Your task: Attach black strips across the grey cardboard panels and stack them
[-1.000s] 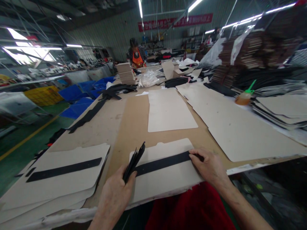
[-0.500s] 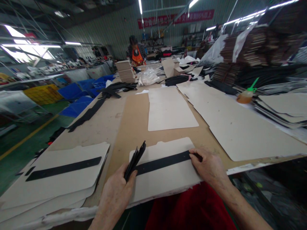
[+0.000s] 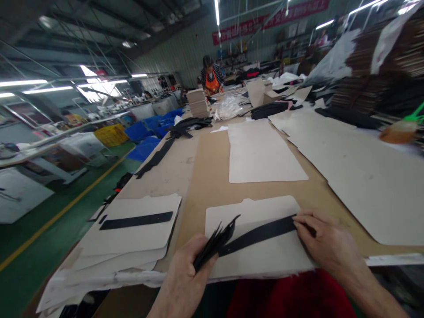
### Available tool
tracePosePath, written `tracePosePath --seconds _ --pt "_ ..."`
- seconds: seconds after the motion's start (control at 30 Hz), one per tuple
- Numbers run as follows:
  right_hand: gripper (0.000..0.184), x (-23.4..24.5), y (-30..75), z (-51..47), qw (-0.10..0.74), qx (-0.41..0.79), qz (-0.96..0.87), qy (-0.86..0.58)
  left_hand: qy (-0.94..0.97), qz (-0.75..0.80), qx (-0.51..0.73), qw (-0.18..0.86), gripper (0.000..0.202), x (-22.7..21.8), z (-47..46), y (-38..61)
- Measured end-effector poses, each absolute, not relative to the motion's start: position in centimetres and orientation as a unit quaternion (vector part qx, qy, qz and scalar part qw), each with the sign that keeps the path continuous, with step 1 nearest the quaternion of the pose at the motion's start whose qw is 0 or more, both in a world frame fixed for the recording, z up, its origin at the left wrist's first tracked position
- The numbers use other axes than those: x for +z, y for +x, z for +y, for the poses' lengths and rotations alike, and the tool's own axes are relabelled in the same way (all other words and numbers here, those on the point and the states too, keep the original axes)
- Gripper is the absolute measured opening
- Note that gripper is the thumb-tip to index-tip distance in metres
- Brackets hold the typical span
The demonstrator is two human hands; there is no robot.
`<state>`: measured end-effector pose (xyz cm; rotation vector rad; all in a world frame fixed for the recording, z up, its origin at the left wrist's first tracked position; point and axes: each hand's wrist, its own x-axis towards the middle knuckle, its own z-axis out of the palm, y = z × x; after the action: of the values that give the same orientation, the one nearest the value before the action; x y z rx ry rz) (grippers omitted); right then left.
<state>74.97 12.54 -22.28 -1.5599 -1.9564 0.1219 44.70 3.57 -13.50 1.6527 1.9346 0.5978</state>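
My left hand [image 3: 189,269] is closed around a bundle of thin black strips [image 3: 217,243] that fan out at their top ends. A single long black strip [image 3: 260,235] reaches from beside my left thumb to my right hand [image 3: 323,236], which pinches its far right end between thumb and fingers. This strip bows slightly over a pale board [image 3: 251,210] at the table's front edge; whether its middle touches the board I cannot tell. The strip's left end is partly hidden by my thumb and the bundle.
On the left, stacked pale boards [image 3: 132,243] carry another black strip [image 3: 135,221]. Ahead lies a larger pale board [image 3: 261,152]; long overlapping boards [image 3: 361,172] cover the right side. A glue bottle [image 3: 399,132] stands at far right. A person in an orange apron [image 3: 212,83] works at the far end.
The view has turned left, so the table and boards appear further right. Both hands keep their holds. The long strip, straighter before, now bows a little.
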Motion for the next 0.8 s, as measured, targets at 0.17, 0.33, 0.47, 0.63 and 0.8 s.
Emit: tracePosePath --seconds 0.17,0.33,0.47,0.63,0.8 --pt "0.03 -23.4 75.4 12.7 0.318 0.024 -0.747 -0.583 0.596 0.735 0.207 0.247 0.016 -13.5 4.1 44.7" --pt "0.032 -23.2 75.5 12.7 0.31 0.012 -0.75 -0.584 0.562 0.785 0.172 0.197 0.02 -14.8 6.2 45.0" --pt "0.033 -23.0 75.4 12.8 0.3 0.006 -0.756 -0.582 0.557 0.795 0.152 0.185 0.022 -15.0 6.9 45.2" --pt "0.033 -23.1 75.5 12.7 0.302 0.011 -0.748 -0.591 0.557 0.797 0.14 0.186 0.023 -15.0 6.9 45.2" --pt "0.032 -22.8 75.3 12.6 0.296 0.015 -0.754 -0.587 0.567 0.793 0.138 0.173 0.023 -15.5 7.0 45.2"
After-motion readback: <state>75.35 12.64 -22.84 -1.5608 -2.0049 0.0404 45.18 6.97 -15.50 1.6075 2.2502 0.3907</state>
